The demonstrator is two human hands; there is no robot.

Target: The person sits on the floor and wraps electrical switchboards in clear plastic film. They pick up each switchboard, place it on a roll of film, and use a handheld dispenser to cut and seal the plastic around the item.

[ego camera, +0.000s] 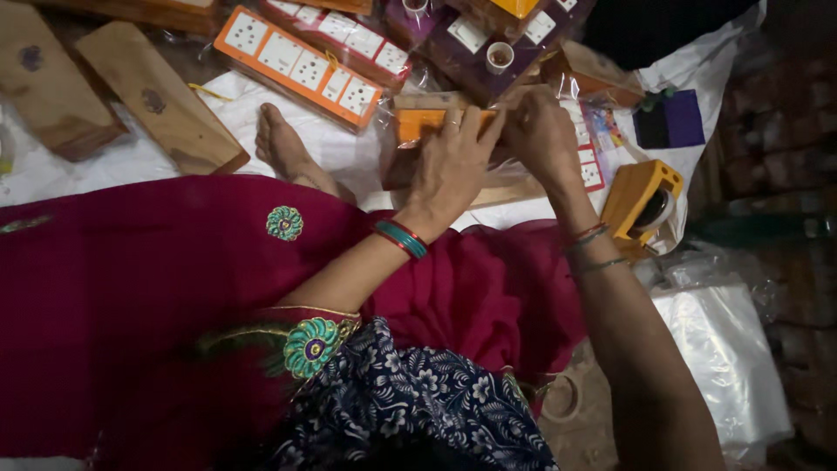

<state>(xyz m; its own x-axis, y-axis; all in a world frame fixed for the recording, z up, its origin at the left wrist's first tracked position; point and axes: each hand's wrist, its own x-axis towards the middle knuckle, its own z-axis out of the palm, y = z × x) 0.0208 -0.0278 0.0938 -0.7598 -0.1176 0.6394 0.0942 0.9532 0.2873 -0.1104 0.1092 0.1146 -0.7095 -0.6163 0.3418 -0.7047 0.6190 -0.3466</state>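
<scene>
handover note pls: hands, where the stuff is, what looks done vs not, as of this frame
Left hand: fingers pressed on the orange switch board inside clear plastic wrap.
Right hand: on the same wrap at the board's right end; exact grip hidden.
Nearby: orange tape dispenser right of the hands; pile of clear bags at lower right.
Looks done: wrapped boards stacked ahead.
Not done: the board in hand is not yet sealed, as far as visible; bare wooden boards lie at far left.
</scene>
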